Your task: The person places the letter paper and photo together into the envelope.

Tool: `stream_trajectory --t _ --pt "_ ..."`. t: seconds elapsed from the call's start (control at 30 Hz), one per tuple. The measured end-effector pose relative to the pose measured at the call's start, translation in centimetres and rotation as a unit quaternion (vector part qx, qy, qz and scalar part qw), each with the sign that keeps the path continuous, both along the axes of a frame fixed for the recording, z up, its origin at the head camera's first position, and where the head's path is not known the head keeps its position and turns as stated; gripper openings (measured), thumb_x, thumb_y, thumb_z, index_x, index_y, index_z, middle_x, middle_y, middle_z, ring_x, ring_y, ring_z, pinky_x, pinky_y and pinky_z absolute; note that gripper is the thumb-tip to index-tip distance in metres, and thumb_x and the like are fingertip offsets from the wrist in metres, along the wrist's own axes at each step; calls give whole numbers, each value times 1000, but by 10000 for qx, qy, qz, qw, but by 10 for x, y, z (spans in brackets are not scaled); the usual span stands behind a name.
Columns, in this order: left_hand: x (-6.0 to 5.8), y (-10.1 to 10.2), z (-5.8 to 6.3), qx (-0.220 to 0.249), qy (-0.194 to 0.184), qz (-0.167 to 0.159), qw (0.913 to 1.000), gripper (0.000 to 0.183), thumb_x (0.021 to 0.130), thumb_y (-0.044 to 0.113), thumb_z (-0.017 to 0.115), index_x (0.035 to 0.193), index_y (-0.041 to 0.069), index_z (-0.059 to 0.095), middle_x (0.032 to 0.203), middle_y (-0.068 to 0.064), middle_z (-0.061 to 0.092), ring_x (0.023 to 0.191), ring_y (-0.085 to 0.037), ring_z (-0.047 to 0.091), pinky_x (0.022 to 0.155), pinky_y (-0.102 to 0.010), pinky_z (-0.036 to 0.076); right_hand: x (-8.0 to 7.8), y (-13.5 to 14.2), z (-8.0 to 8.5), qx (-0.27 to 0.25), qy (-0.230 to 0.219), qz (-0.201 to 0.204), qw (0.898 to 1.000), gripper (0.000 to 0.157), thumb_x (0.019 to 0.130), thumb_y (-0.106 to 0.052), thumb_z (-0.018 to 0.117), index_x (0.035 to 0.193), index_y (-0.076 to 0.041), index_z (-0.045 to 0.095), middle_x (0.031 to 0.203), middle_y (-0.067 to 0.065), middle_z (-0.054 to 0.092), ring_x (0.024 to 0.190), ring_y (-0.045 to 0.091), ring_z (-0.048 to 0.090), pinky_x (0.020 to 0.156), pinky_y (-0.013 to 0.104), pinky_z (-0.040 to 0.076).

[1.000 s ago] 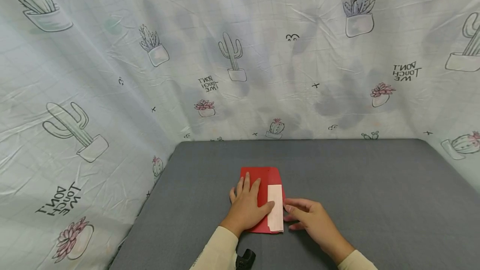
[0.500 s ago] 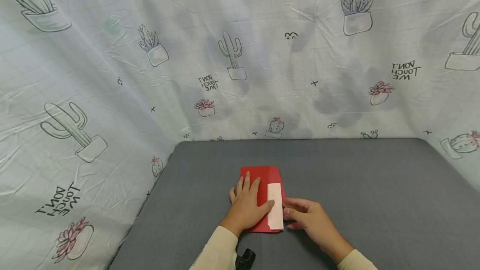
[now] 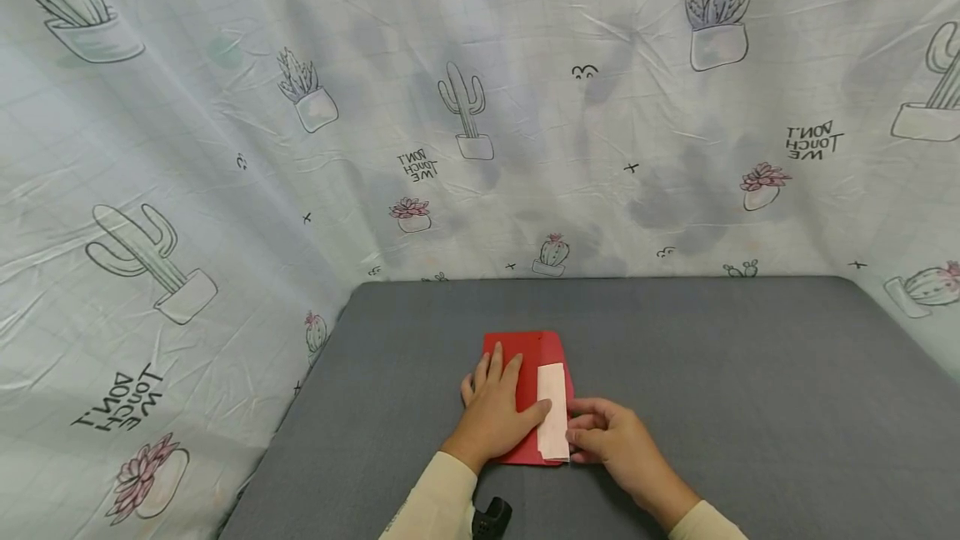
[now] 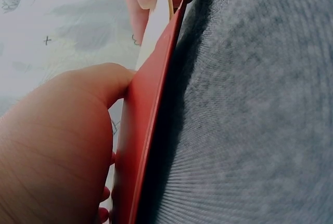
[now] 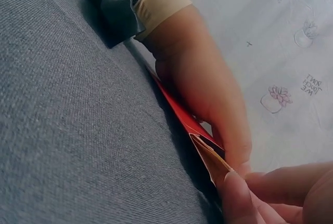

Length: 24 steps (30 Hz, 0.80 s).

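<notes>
A red envelope (image 3: pixel 517 347) lies on the grey table, its lighter red flap (image 3: pixel 556 348) spread to the right. A pale paper slip (image 3: pixel 552 427) stands out of its right side, along the mouth. My left hand (image 3: pixel 491 423) rests on the envelope with fingers spread, its thumb reaching onto the slip. At the slip's right edge, my right hand (image 3: pixel 615 444) pinches the paper between thumb and fingers. The right wrist view shows the gaping mouth of the envelope, with the folded paper (image 5: pixel 216 156) in it. How deep the slip reaches inside is hidden.
The grey table (image 3: pixel 712 373) runs back to a pale curtain (image 3: pixel 540 148) printed with cacti, which also hangs along the left side. A black wrist-worn device (image 3: pixel 492 517) is at my left cuff.
My right hand's fingers have closed in on the slip's right edge, and its hand has shifted slightly left. The left hand stays on the envelope, which has hardly moved.
</notes>
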<state>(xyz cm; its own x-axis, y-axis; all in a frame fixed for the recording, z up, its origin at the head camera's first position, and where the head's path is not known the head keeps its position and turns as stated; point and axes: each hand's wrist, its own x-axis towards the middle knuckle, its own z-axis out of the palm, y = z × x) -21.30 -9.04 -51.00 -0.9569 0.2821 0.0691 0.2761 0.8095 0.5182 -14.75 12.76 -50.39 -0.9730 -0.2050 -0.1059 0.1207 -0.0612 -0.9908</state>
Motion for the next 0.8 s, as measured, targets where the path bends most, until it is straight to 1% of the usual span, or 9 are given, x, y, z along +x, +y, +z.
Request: stream_trajectory --t 0.17,0.37,0.6,0.8 --pt "0 0 0 53 -6 -2 10000 90 98 64 67 167 11 44 178 -19 21 160 -43 16 119 -72 14 0 0 -1 16 -116 -42 9999 50 99 4 73 142 22 53 105 16 73 89 27 73 75 36 65" --pt "-1 0 0 126 27 -13 9999 90 99 64 66 167 11 43 178 -19 21 160 -43 17 118 -72 14 -1 -2 -1 51 -135 -177 9997 47 99 4 73 141 19 56 103 14 73 89 27 72 74 36 65" --pt "-1 0 1 164 11 -28 9999 90 99 64 65 168 10 43 178 -19 21 160 -43 17 118 -72 14 -1 -4 1 -119 -242 -487 9984 47 99 8 72 141 19 56 102 15 71 89 25 71 76 35 64" --pt "0 0 3 175 -32 -39 9998 90 99 64 65 167 10 43 178 -19 21 160 -44 17 119 -72 13 -1 -7 -1 -41 -194 -495 9986 45 99 6 73 140 17 58 103 15 71 89 27 71 75 37 64"
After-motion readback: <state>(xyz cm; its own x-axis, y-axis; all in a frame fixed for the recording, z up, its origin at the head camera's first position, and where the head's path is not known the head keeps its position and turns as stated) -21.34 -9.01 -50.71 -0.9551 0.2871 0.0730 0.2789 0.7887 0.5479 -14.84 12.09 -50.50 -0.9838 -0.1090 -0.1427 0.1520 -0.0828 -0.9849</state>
